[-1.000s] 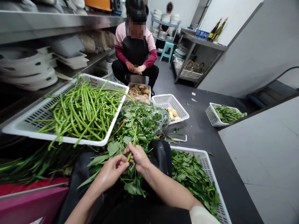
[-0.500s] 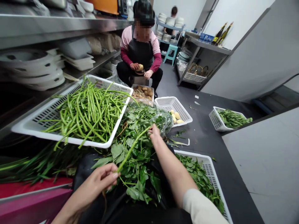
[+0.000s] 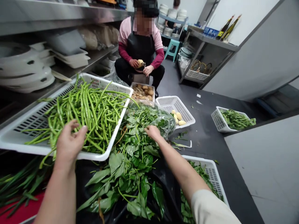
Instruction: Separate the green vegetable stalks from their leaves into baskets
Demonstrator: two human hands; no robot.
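Observation:
Over the near edge of a white basket (image 3: 106, 155) of long green stems (image 3: 93, 109) is my left hand (image 3: 71, 140). A gap shows between its thumb and fingers, with nothing visible in it. My right hand (image 3: 153, 133) reaches into a heap of leafy greens (image 3: 137, 149) in front of me, fingers drawn together at the leaves. Whatever lies between those fingertips is hidden. The heap spreads from a clear plastic bag (image 3: 167, 119) down over black cloth at my lap.
A basket (image 3: 213, 174) of picked leaves stands at my right. Ahead, a person (image 3: 142, 40) sits peeling a potato (image 3: 140, 63) behind a bin of potatoes and peelings (image 3: 142, 91). Peeled potatoes lie in another basket (image 3: 175, 105). Steel shelving (image 3: 70, 18) runs along the left.
The single stem stretched between my hands is gone from between them. My left hand has moved left and up over the stem basket. My right hand has shifted slightly left at the leaves.

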